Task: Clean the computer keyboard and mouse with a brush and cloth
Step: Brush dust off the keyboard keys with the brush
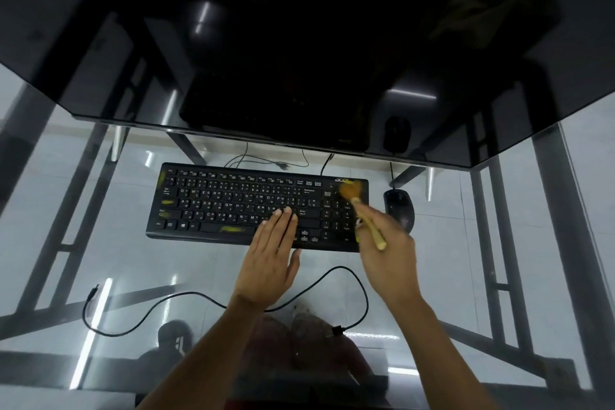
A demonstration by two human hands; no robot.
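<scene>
Plainly, the glass desk [100, 243] carries everything, with a raised dark shelf [299, 76] overhanging its far side, so the work sits on the near, lit part of the glass. Next in size, the black keyboard [256, 206] lies flat and square to the person, its cable running back under the shelf. A loose black cable [186, 298] loops across the glass near the wrists. Then the 2 hands: the left hand [271, 256] lies flat with straight fingers pressing the keys right of centre, most likely to stop the keyboard sliding under the strokes. The right hand [387, 256] is clasped round the handle of the brush [366, 220], angled so the bristles reach the keyboard's far right corner above the number pad; the blur there suggests a sweeping stroke. Smaller, the black mouse [399, 211] sits just beside the keyboard's right end, apparently untouched. No cloth is visible, so wiping seems yet to come.
</scene>
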